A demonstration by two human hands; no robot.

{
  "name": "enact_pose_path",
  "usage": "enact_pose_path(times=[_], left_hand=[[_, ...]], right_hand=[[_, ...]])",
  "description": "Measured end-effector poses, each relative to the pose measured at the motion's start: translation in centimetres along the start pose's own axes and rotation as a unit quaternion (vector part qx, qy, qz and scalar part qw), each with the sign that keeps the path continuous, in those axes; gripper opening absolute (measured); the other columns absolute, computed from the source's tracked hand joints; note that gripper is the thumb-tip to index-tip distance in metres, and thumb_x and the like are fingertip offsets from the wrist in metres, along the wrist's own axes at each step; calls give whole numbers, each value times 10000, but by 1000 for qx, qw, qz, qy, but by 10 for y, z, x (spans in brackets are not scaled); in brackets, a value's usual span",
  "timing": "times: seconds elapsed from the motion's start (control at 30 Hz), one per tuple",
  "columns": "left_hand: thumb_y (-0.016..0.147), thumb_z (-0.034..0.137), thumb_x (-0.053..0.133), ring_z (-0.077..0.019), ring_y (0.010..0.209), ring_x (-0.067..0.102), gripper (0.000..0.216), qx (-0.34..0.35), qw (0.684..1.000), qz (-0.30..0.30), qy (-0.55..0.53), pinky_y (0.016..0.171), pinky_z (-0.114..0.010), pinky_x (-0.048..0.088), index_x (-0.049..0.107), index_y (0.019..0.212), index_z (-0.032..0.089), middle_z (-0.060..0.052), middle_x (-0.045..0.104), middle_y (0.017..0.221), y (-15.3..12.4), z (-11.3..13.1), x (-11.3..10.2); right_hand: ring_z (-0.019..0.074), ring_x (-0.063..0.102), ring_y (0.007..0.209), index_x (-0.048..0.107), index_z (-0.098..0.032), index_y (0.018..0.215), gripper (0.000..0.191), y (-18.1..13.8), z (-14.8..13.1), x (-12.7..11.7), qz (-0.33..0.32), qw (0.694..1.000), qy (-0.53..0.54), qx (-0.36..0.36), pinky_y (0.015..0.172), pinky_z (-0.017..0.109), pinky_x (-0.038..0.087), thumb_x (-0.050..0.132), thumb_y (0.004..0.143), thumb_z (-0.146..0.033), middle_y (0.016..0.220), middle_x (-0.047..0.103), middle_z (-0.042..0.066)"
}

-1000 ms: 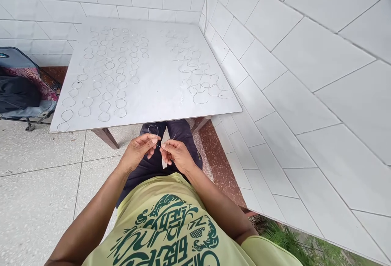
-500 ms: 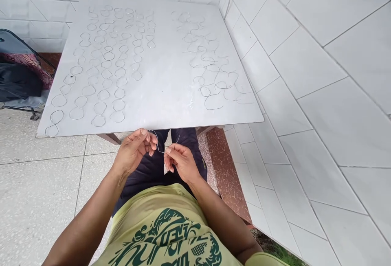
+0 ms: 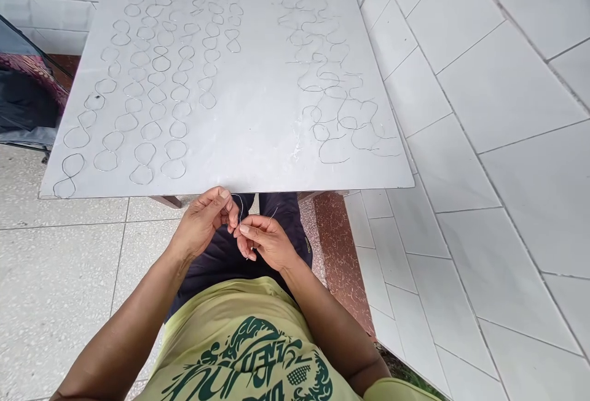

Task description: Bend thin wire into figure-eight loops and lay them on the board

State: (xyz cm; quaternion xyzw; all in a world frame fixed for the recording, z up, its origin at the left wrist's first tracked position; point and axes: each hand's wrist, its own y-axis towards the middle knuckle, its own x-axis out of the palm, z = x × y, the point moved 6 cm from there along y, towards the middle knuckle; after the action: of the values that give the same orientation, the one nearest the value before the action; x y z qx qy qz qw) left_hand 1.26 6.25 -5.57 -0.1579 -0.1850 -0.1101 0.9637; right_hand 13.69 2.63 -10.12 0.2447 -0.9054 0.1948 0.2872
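A thin piece of wire (image 3: 240, 207) curves between my two hands just below the near edge of a white board table (image 3: 258, 143). My left hand (image 3: 203, 220) pinches one end of it with closed fingers. My right hand (image 3: 262, 238) pinches the other part, fingertips almost touching the left hand. Both hands hover over my lap. On the board lie several rows of figure-eight wire loops (image 3: 152, 81) at the left and a looser tangle of bent wires (image 3: 329, 88) at the right.
A white tiled wall (image 3: 483, 112) runs along the right side, close to the table. A dark bag on a folding frame (image 3: 23, 106) stands at the far left. Speckled floor tiles (image 3: 69, 266) lie below the table.
The view has tilted so the board fills more of the frame. My hands have come closer together and the wire's loop has tightened between them.
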Motion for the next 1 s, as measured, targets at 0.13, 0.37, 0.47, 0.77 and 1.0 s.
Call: enact_pose_path(times=[0.13, 0.37, 0.47, 0.77, 1.0], left_hand=[[994, 454, 613, -134, 547, 527, 339, -14, 999, 14, 48, 515, -255, 415, 571, 770, 204, 12, 574, 618, -2, 2, -7], [971, 509, 639, -98, 478, 428, 366, -66, 989, -18, 129, 453, -215, 318, 654, 805, 183, 21, 531, 530, 0, 8, -16], [979, 489, 635, -103, 532, 509, 344, -87, 994, -42, 58, 476, -205, 371, 708, 899, 162, -10, 606, 624, -1, 6, -13], [1011, 445, 600, -111, 457, 536, 334, -74, 993, -85, -34, 399, -184, 403, 726, 1120, 155, -2, 619, 566, -4, -16, -6], [993, 423, 638, -80, 264, 354, 313, -103, 991, -84, -21, 272, -143, 231, 747, 1087, 145, 62, 472, 367, -4, -14, -10]], right_hand=[[93, 498, 467, 714, -169, 858, 288, -2, 5, -5, 32, 999, 13, 4, 421, 217, 331, 747, 908, -450, 607, 623, -9], [86, 454, 456, 704, -165, 818, 281, -6, 6, -8, 44, 998, 45, 18, 402, 212, 302, 784, 883, -426, 580, 573, -25], [77, 429, 447, 692, -159, 808, 277, -6, 1, -4, 37, 996, 85, 5, 391, 202, 291, 791, 884, -406, 574, 544, -38], [78, 428, 472, 687, -157, 823, 224, -7, 2, -2, 10, 989, 146, -18, 392, 190, 291, 755, 931, -341, 592, 516, -41], [68, 410, 441, 705, -143, 831, 244, -9, -1, -10, 19, 993, 116, -14, 380, 193, 272, 764, 920, -363, 562, 508, -51]])
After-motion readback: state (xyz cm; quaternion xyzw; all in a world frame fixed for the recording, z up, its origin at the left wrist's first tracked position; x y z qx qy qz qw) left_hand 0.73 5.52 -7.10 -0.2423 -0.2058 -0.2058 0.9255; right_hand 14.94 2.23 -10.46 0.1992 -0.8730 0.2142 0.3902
